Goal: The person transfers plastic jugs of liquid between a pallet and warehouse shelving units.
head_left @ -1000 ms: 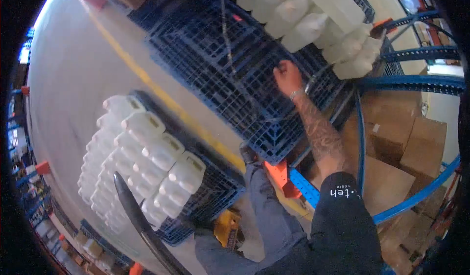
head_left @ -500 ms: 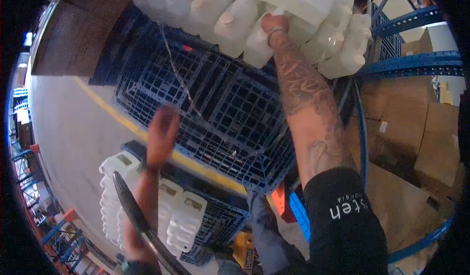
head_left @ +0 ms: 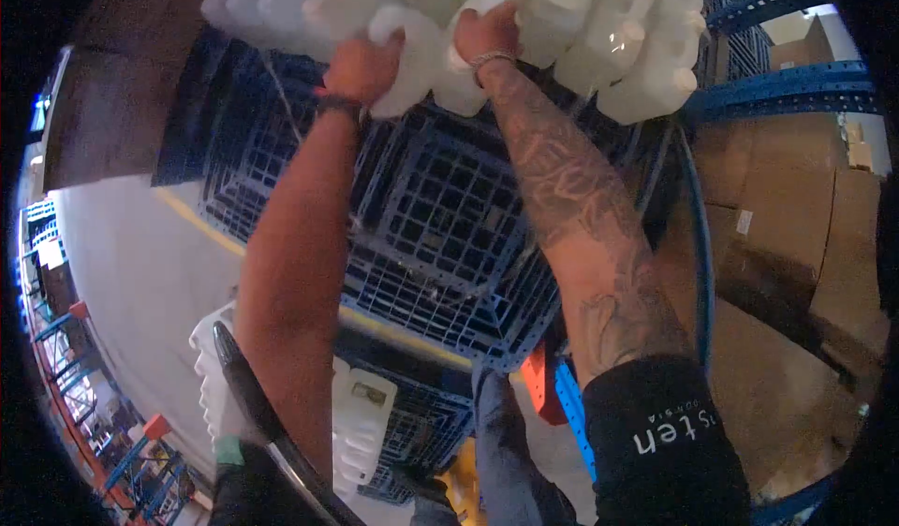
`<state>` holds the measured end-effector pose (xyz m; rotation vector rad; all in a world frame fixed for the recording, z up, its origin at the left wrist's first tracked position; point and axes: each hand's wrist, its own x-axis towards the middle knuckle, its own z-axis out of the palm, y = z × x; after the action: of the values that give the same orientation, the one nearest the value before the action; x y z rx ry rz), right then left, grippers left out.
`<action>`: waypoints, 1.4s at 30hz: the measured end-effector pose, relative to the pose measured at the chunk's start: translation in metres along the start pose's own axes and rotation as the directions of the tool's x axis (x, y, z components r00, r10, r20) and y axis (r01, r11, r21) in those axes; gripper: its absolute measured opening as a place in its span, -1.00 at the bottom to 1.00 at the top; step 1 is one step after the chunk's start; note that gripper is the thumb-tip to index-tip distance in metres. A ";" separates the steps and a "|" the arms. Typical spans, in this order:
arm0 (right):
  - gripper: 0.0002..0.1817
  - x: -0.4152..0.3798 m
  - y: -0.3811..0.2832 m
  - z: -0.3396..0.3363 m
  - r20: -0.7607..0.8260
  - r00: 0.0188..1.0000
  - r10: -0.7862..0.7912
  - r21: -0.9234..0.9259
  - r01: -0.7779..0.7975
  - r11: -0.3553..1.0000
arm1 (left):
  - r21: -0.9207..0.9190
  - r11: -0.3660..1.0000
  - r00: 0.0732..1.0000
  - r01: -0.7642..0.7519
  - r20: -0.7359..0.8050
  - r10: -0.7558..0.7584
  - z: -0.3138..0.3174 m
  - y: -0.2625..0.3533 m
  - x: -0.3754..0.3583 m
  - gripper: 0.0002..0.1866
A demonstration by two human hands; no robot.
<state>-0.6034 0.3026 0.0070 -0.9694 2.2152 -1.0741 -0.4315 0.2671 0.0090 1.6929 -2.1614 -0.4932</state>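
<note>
Translucent white plastic jugs stand in rows at the top of the view, caps facing me. My right hand [head_left: 487, 35] is closed round the top of one jug [head_left: 459, 93] in the front row. Just left of it, my left hand [head_left: 365, 69] grips the neighbouring jug [head_left: 409, 63] near its top, with the fingertips partly hidden. Further jugs [head_left: 646, 93] sit to the right of my hands. The jugs rest at the far side of a blue-black plastic pallet [head_left: 449, 198], whose open grid shows between my forearms.
Cardboard boxes [head_left: 787, 217] fill the right side behind blue rack beams [head_left: 787, 95]. More white jugs [head_left: 363, 418] stand on a lower pallet [head_left: 421, 432] near my legs. A yellow floor line [head_left: 201, 215] runs past the pallet. A dark strap [head_left: 253, 404] crosses the lower left.
My left hand has reached up from above the pallet's near left edge and taken hold of a jug. My right hand has shifted slightly left with its jug.
</note>
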 end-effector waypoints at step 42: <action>-0.44 -1.016 -0.126 -0.065 0.544 -0.833 0.098 0.834 0.550 0.047 | 0.171 0.524 0.484 0.835 0.226 -0.845 -0.482 -0.140 -1.232 -0.61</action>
<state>0.0381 1.0601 0.2669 -2.4805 -0.4609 0.5617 0.1928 1.4070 0.2925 2.8145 -1.2810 -0.9955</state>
